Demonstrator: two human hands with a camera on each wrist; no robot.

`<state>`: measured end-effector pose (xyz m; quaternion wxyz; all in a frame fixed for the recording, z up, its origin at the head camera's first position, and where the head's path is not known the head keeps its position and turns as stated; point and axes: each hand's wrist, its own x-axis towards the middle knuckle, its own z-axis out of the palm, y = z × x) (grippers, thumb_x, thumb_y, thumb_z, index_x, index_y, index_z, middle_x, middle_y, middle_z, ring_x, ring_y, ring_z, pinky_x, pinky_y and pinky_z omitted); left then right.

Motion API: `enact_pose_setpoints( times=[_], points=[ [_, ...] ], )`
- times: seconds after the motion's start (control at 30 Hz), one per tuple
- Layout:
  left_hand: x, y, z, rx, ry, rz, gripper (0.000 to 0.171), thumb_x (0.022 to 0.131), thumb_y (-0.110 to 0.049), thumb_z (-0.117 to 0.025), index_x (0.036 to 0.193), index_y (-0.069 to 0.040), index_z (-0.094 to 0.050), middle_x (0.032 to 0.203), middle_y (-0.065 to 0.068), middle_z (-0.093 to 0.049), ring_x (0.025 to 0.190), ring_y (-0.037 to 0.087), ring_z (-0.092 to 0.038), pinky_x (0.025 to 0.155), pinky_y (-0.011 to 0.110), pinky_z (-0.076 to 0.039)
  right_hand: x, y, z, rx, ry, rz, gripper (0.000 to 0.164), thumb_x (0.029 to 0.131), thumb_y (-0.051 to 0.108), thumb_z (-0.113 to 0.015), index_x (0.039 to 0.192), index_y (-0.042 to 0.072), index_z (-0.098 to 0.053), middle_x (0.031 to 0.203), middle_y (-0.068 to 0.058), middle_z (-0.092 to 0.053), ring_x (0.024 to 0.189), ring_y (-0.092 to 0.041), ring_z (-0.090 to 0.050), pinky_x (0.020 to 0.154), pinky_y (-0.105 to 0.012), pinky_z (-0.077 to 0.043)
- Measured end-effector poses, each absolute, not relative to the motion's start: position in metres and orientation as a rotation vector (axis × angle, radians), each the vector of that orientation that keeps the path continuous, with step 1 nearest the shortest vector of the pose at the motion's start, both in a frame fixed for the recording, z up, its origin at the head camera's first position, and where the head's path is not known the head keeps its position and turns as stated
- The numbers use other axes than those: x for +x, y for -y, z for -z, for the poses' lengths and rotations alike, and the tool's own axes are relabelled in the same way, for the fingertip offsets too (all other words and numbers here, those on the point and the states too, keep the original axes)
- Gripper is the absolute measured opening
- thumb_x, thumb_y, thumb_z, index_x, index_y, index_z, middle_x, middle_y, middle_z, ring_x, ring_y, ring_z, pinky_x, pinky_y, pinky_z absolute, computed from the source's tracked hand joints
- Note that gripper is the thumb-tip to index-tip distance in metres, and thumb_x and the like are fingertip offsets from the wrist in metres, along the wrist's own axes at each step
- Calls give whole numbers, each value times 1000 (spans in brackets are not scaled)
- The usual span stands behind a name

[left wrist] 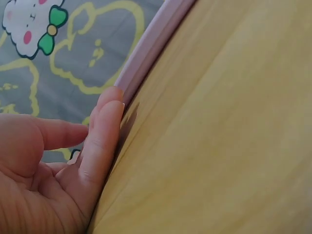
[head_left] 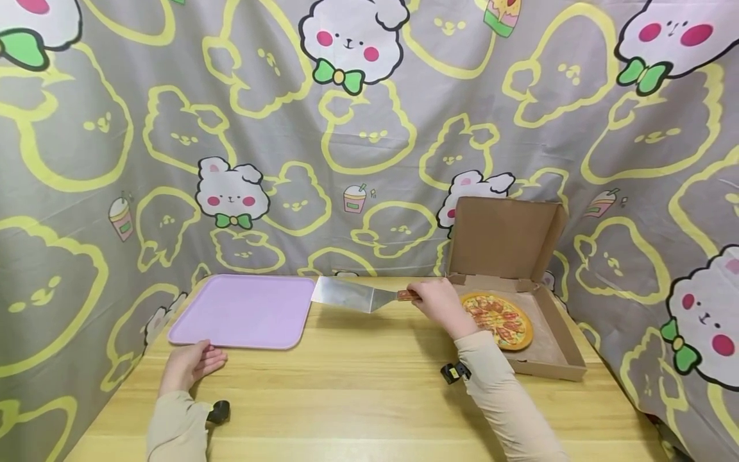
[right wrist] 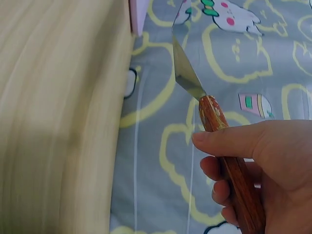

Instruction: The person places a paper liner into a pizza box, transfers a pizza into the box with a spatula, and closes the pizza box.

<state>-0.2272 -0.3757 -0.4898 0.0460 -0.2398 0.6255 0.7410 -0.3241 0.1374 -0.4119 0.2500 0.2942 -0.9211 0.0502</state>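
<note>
— Right hand (head_left: pixel 443 307), bare: what does it hold?
— Its fingers curl round the reddish-brown wooden handle (right wrist: pixel 239 185) of a broad, flat metal spatula (head_left: pixel 344 296). It hangs above the pale yellow wood table (head_left: pixel 358 398), its front edge near the right side of a rectangular lilac tray (head_left: pixel 245 314).
— And the left hand (head_left: pixel 193 366)?
— Loosely extended, gripping nothing, fingertips at the tray's near rim; whether they press it is hard to tell.
— Anything else on the table?
— At the right, a round pizza (head_left: pixel 499 321) with a golden crust and red-and-yellow topping lies in an open brown cardboard box (head_left: pixel 505 237).
— How would the spatula handle?
— Probably light and stiff, a little front-heavy, the smooth metal slippery; the wooden handle is the place to hold. The tray looks light and rigid, best taken by its raised rim.
</note>
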Motion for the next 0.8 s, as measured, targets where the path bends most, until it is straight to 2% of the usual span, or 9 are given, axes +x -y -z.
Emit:
enact_pose_setpoints(
  times=[0.17,0.33,0.53,0.8],
  points=[
    [-230,376,488,-734,-1916,-2254,26,104,-14,-32,98,7,-46,66,4,-69,64,14,-71,70,30,-61,-323,-118,413,794,2488,-116,13,78,14,-79,87,17,-71,77,1,-73,68,-22,-68,65,-42,-50],
    [-230,378,489,-740,-1915,-2245,26,105,-12,-32,101,9,-46,67,5,-69,65,15,-71,69,30,-61,-319,-95,414,779,2510,-121,10,80,15,-77,86,16,-69,78,0,-74,68,-24,-67,65,-42,-46],
    [-229,379,489,-734,-1913,-2253,25,104,-13,-34,101,8,-46,67,5,-69,65,15,-72,70,31,-61,-317,-60,416,758,2498,-112,7,82,18,-76,83,17,-69,76,1,-73,67,-23,-67,60,-37,-42],
    [-227,377,486,-723,-1900,-2260,24,104,-12,-34,101,9,-46,67,4,-69,66,14,-72,70,30,-61,-318,-16,424,741,2507,-33,6,85,25,-73,85,19,-70,76,1,-72,67,-21,-67,62,-34,-45]
  ],
)
